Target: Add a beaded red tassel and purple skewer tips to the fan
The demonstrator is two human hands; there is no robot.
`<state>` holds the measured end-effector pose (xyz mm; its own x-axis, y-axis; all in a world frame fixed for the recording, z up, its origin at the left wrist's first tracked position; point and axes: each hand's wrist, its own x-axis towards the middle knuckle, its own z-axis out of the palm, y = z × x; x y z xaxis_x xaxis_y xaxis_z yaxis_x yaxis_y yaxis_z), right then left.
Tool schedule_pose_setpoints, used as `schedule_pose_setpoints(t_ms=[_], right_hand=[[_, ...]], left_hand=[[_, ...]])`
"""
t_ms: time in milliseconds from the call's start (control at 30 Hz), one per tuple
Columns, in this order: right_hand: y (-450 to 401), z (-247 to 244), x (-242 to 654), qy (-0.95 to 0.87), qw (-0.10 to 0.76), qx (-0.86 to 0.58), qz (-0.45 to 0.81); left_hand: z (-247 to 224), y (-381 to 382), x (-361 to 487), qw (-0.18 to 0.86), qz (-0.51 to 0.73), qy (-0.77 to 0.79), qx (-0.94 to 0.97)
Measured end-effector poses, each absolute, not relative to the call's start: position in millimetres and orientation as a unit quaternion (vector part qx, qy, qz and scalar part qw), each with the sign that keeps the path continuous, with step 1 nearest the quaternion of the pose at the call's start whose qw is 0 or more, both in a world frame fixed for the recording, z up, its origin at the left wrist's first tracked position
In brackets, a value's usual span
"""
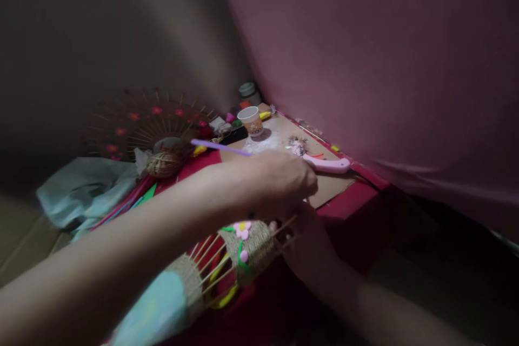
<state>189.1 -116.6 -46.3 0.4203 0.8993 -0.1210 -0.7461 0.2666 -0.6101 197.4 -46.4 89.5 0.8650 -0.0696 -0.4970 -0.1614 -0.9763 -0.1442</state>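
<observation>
A twine-wrapped stick craft [259, 248] lies tilted, with pink clay flowers, green clay stems and a light blue cover at its lower end. My right hand [310, 243] grips the bare stick ends at its upper right. Just above, my left hand [279, 181] is closed, fingers bent down close to the right hand's fingertips; what it pinches is hidden. A purple strip [219, 147] sticks out leftward from behind the left hand. Beyond that hand lies a pink-handled tool [328, 165] with a dark cord.
A paper cup [251, 121] stands on a cardboard sheet [332, 189] atop the red table [357, 203]. Behind it is a lidded jar [249, 93]. To the left are a twine ball [164, 163], a plastic bag [87, 189] and a flowered stick fan [138, 117]. Pink cloth hangs at right.
</observation>
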Motion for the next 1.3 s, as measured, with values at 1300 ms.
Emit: schedule_pose_setpoints(t_ms=[1300], right_hand=[[-113,-57,195,-0.024,0.814,-0.145,0.562]], left_hand=[[84,-17,136,-0.006,0.06,-0.016,-0.998]])
